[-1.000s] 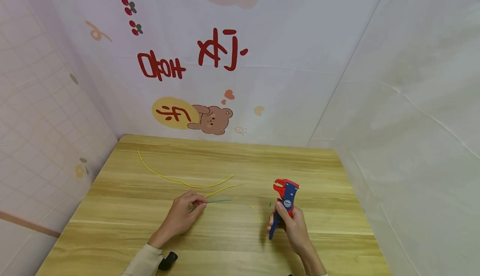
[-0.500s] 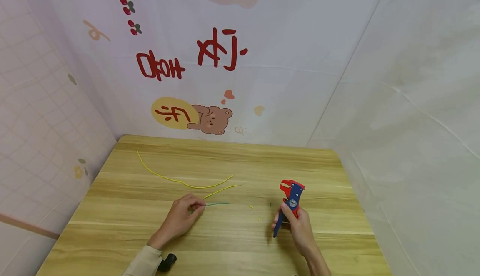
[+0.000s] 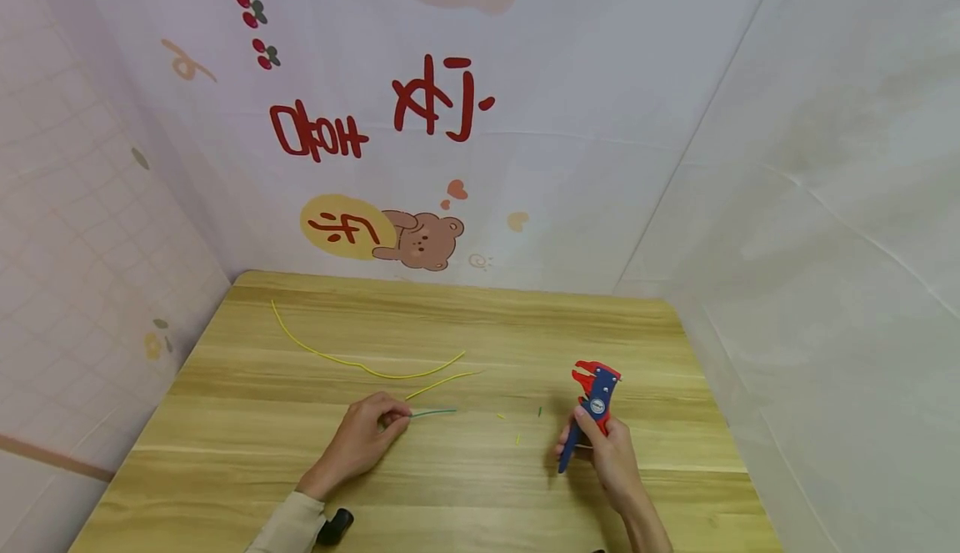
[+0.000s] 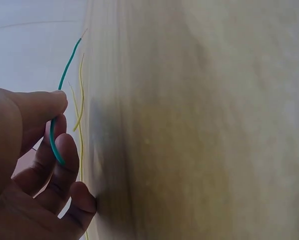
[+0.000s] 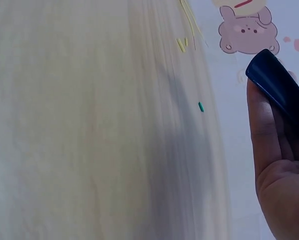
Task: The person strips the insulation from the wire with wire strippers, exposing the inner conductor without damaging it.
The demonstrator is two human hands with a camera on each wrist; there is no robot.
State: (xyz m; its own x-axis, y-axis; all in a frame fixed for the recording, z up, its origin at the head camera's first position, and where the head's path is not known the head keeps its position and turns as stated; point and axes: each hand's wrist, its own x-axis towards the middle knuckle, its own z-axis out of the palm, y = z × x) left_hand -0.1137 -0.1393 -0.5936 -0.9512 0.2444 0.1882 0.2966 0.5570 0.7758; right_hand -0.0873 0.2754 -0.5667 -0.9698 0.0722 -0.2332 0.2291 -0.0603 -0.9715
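Observation:
My left hand [image 3: 369, 432] pinches a short green wire [image 4: 67, 70] between thumb and fingers. The wire's far end shows a bit of bare copper, and its other end curves down along the fingers. On the right, my right hand [image 3: 606, 449] grips a wire stripper [image 3: 597, 399] with blue handles and red jaws, held upright and pointing away from me. In the right wrist view only a dark blue handle [image 5: 279, 85] of the tool shows. Just beyond the left hand lies a short yellow wire [image 3: 442, 384], with a longer yellow wire [image 3: 352, 361] behind it.
A tiny green offcut [image 3: 539, 411] and two small yellow offcuts [image 3: 517, 439] lie on the wooden table [image 3: 450, 495] between the hands. A printed white cloth [image 3: 562, 161] stands behind the table, with more cloth at both sides.
The right hand has shifted to the right with the wire stripper, away from the small offcuts. The green wire's free end has dipped slightly toward me; the left hand stays nearly in place.

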